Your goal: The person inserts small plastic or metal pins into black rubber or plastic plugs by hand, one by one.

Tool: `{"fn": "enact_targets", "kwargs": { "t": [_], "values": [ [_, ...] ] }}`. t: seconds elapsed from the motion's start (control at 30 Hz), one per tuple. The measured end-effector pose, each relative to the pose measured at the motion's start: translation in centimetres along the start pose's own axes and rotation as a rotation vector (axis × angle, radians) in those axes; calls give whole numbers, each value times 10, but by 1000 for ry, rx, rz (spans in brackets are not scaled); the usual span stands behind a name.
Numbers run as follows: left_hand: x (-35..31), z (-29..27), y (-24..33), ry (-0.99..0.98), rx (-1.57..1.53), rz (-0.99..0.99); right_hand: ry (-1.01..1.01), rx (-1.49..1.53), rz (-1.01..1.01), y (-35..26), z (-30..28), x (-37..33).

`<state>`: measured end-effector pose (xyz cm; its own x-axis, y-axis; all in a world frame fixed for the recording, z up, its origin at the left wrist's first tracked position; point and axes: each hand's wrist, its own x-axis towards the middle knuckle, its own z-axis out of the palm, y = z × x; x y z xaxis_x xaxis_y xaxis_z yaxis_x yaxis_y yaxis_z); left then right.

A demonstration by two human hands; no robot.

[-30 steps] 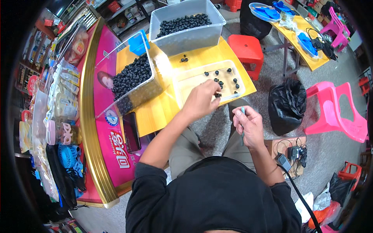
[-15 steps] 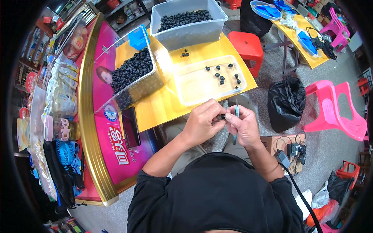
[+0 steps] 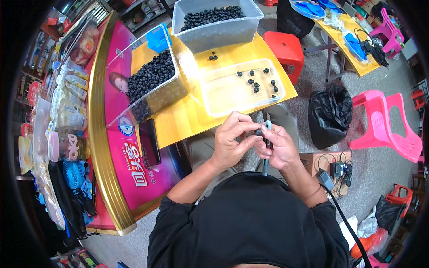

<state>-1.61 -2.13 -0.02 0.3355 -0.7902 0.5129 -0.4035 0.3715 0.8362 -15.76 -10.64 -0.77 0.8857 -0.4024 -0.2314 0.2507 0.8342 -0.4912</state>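
Pinched between the thumb and fingers of my left hand (image 3: 231, 139) is a small round black piece (image 3: 258, 132), partly covered by the fingertips. My right hand (image 3: 285, 146) closes around a slim light-blue pen-shaped tool (image 3: 265, 167), held nearly upright right against that piece. Its working end cannot be made out. Beyond my hands, a shallow clear tray (image 3: 219, 94) on the yellow table (image 3: 183, 129) holds several similar black pieces (image 3: 256, 85). Many more fill a clear bin (image 3: 172, 85) to the left and a larger translucent bin (image 3: 219, 38) at the back.
A few loose black pieces (image 3: 212, 56) lie behind the tray. A blue container (image 3: 158, 39) sits at the left bin's corner, and a dark phone (image 3: 150, 142) near the table's left edge. A red stool (image 3: 284, 50), black bag (image 3: 330, 117) and pink chair (image 3: 380, 123) stand right.
The blue tool has turned in my right hand and sits lower, its lower end nearer my body. My left fingers have shifted their pinch on the black piece.
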Motion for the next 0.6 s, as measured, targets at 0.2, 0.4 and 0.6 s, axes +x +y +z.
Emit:
{"fn": "enact_targets", "kwargs": {
  "t": [0.2,0.4,0.6],
  "values": [
    [-1,-3,4,-28,16,-34,154,-281,-141,0,11,-4],
    [0,-5,9,-53,97,7,188,-518,-227,-3,20,-7],
    [-1,-9,13,-100,94,-27,185,-660,-242,-7,18,-11]
  ]
}}
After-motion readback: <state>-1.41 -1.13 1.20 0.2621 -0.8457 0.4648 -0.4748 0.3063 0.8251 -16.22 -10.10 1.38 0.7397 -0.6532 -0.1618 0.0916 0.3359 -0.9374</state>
